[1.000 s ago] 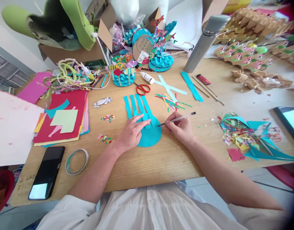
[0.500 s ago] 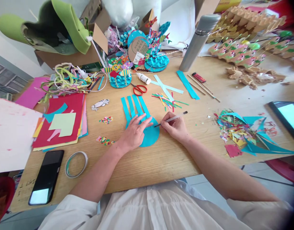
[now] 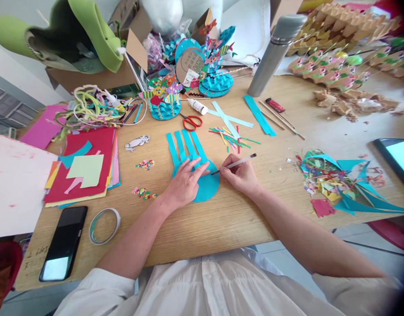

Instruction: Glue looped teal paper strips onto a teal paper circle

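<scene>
Blue disc (image 3: 207,192) lay on the counter (image 3: 221,228) beneath the left hand (image 3: 183,183), its fingers spread, gripping nothing. Right hand (image 3: 241,176), nearer the disc's right edge, had fingers closed round a slanting pen (image 3: 238,162), tip leftward at that edge. Count: one disc, four blue strips (image 3: 196,145) running away, one pen, one scissors (image 3: 192,124), one tape roll (image 3: 117,224).

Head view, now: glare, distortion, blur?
Head view: pale sheen on the table toward the right; head view: flask leans outward, likely lens stretch; head view: dark right corners; head view: left hand and right hand look fairly sharp.
</scene>
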A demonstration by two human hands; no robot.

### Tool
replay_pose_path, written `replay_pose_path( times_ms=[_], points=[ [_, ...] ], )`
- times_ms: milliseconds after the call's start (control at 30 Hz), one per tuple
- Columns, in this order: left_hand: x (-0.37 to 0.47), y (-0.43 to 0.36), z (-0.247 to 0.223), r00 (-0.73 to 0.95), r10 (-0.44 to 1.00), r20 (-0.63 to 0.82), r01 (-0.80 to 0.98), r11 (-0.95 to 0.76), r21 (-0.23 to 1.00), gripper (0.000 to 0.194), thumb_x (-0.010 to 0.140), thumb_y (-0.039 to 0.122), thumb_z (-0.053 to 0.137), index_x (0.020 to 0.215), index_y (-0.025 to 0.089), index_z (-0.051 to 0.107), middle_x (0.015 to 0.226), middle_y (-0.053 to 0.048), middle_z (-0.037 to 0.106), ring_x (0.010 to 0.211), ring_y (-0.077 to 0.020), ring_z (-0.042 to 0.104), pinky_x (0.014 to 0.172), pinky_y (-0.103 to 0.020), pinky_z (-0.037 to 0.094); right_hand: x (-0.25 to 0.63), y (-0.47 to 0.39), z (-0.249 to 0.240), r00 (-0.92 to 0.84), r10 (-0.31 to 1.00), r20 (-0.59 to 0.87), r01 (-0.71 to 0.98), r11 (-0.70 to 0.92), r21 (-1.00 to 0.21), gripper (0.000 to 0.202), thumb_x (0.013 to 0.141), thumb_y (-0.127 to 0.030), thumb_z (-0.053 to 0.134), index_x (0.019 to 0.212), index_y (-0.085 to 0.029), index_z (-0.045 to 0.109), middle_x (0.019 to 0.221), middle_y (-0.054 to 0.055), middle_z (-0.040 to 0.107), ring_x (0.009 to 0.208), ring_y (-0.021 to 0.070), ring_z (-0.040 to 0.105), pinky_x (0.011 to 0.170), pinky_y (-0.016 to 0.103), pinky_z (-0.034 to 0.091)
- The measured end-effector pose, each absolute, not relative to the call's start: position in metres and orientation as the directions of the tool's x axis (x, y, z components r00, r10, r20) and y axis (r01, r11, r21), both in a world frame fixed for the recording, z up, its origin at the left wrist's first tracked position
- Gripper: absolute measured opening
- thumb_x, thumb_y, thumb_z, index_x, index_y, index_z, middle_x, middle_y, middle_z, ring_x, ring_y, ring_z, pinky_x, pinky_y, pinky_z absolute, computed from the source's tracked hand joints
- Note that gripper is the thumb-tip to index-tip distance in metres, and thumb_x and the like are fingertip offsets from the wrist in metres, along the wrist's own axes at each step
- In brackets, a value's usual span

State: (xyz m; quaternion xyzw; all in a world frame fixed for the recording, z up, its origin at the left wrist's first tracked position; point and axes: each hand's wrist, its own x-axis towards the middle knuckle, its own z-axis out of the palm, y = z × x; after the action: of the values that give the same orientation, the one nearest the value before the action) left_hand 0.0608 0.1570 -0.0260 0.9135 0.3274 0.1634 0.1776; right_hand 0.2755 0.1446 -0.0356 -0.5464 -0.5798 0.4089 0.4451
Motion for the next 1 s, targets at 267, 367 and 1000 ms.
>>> replay_pose_path(
  times_ms=[267,367,1000],
  points=[
    [0.0606,0.1573,-0.0281,0.733,0.653,0.191,0.537,-0.727,0.428,0.070,0.081,-0.004,0.038,0.148,0.016,0.033,0.126,-0.005,0.069,0.145,-0.0241,0.031,0.119,-0.055,0.027,0.2751,0.1449,-0.0367,-0.008,0.997,0.073,0.264,0.073,-0.962,0.013,0.070,-0.023,0.062,0.066,-0.021,0.050,0.052,-0.005,0.051,0.046,0.0090,0.044,0.043,0.023,0.032],
    [0.0606,0.1574,-0.0280,0.731,0.657,0.181,0.541,-0.721,0.432,0.071,0.081,-0.003,0.039,0.148,0.018,0.033,0.126,-0.005,0.068,0.146,-0.0235,0.031,0.119,-0.056,0.027,0.2756,0.1452,-0.0379,-0.016,0.997,0.076,0.266,0.078,-0.961,0.013,0.070,-0.023,0.062,0.066,-0.021,0.050,0.052,-0.005,0.051,0.046,0.0091,0.045,0.044,0.023,0.033],
    [0.0607,0.1572,-0.0281,0.729,0.666,0.157,0.558,-0.712,0.426,0.070,0.081,-0.002,0.038,0.148,0.017,0.034,0.127,-0.004,0.068,0.146,-0.0228,0.031,0.120,-0.054,0.027,0.2766,0.1463,-0.0406,-0.026,0.996,0.086,0.259,0.089,-0.962,0.012,0.071,-0.021,0.062,0.067,-0.020,0.051,0.052,-0.005,0.050,0.046,0.0083,0.044,0.044,0.022,0.032]
  ],
)
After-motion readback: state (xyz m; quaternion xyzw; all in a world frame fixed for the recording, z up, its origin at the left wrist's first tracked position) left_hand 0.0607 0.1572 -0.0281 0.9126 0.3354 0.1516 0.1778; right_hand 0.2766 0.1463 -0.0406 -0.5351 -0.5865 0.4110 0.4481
